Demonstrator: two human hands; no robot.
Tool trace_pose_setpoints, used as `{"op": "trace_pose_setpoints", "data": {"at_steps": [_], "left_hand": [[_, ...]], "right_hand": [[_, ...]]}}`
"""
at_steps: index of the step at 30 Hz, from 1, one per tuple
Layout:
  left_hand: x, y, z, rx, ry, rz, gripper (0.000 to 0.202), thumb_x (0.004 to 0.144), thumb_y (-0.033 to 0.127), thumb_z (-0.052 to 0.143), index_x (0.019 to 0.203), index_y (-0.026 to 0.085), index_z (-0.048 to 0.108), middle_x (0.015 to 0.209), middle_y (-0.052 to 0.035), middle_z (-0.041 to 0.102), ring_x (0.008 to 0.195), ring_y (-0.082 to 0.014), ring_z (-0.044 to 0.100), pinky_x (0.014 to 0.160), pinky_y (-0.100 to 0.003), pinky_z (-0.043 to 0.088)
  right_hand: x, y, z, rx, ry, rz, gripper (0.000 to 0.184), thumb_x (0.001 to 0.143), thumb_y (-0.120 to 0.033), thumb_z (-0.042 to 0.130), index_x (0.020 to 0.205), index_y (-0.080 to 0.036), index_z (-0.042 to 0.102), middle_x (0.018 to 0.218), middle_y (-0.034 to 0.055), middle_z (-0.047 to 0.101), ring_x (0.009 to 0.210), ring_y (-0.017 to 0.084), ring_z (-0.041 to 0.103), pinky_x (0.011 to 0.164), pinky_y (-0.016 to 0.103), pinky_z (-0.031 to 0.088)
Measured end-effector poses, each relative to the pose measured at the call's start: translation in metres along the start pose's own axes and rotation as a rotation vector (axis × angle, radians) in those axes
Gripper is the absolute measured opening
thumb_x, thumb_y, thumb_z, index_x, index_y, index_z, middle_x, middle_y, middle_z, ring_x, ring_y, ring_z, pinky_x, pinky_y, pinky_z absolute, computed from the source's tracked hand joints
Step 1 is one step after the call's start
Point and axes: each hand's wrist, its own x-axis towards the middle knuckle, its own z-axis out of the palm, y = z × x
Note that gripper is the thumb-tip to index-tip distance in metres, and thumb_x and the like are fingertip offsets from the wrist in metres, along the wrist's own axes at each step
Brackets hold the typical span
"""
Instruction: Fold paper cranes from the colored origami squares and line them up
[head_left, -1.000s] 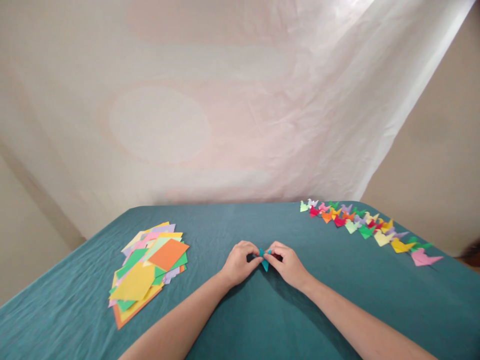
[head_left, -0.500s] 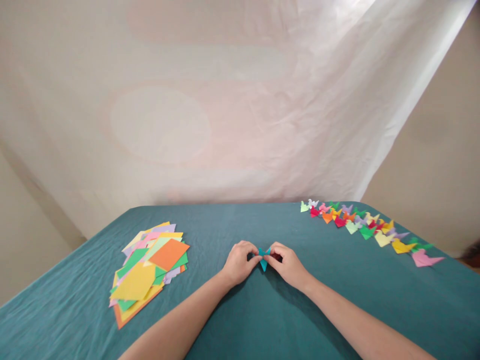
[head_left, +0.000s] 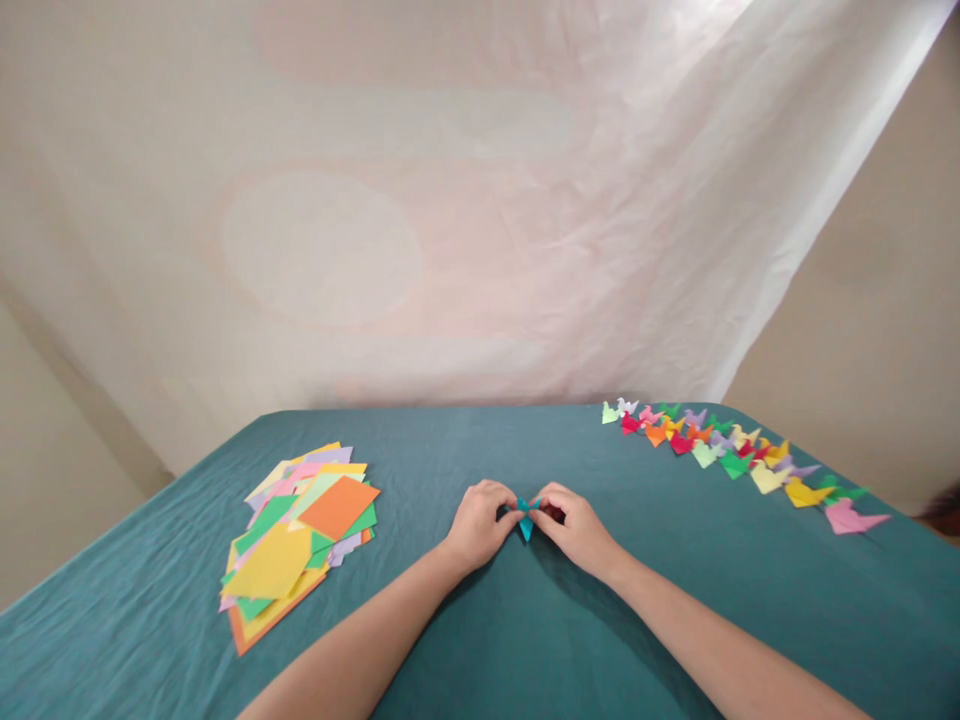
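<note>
A small folded piece of blue origami paper [head_left: 526, 528] is held between my two hands over the middle of the table, its pointed end toward me. My left hand [head_left: 480, 522] pinches its left side between thumb and fingers. On the other side, my right hand [head_left: 573, 525] grips it the same way, with the fingertips close together. Parts of the paper's upper folds are hidden behind my fingers.
A loose pile of coloured paper squares [head_left: 300, 545] lies on the left of the teal tablecloth [head_left: 465, 640]. Rows of folded paper birds [head_left: 766, 478] in many colours run along the right edge. Behind the table hangs a pale cloth [head_left: 465, 250].
</note>
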Motion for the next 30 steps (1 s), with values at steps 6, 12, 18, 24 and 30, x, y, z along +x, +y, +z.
{"op": "trace_pose_setpoints", "data": {"at_steps": [6,12,18,24,30], "left_hand": [[0.001,-0.005,0.001,0.010,-0.021,0.017,0.011,0.082,0.023,0.056,0.080,0.022,0.067,0.088,-0.0016,0.066,0.087,-0.0179,0.056,0.084,-0.030,0.039],[-0.001,-0.005,0.003,0.039,-0.024,0.006,0.007,0.076,0.025,0.063,0.081,0.021,0.066,0.091,-0.0024,0.065,0.091,-0.0196,0.055,0.084,-0.031,0.039],[-0.002,-0.005,0.004,0.063,-0.023,-0.009,0.007,0.075,0.024,0.063,0.081,0.021,0.066,0.091,-0.0020,0.064,0.090,-0.0197,0.054,0.083,-0.031,0.039],[-0.002,-0.003,0.004,0.073,-0.023,-0.007,0.013,0.073,0.026,0.065,0.085,0.022,0.066,0.093,-0.0019,0.063,0.090,-0.0197,0.054,0.083,-0.031,0.039],[-0.002,-0.003,0.005,0.103,-0.030,-0.007,0.018,0.071,0.029,0.065,0.088,0.023,0.066,0.093,-0.0025,0.062,0.090,-0.0203,0.055,0.082,-0.031,0.040]], "right_hand": [[-0.001,0.006,0.003,-0.021,0.031,0.028,0.013,0.082,-0.024,0.053,0.077,-0.018,0.064,0.075,0.0021,0.056,0.064,0.014,0.052,0.060,0.026,0.041],[0.000,0.009,0.004,-0.090,0.022,0.029,0.010,0.080,-0.020,0.054,0.075,-0.018,0.063,0.075,0.0017,0.055,0.065,0.013,0.052,0.062,0.025,0.042],[0.001,0.008,0.004,-0.150,-0.013,0.013,0.009,0.078,-0.016,0.055,0.075,-0.018,0.063,0.076,0.0017,0.055,0.067,0.014,0.052,0.063,0.025,0.042],[0.001,0.010,0.007,-0.196,-0.020,0.014,0.009,0.077,-0.015,0.056,0.076,-0.018,0.064,0.076,0.0017,0.055,0.070,0.015,0.052,0.064,0.025,0.041],[0.004,0.013,0.009,-0.208,-0.025,0.025,0.008,0.075,-0.016,0.059,0.076,-0.019,0.066,0.075,0.0017,0.055,0.071,0.015,0.052,0.065,0.026,0.041]]}}
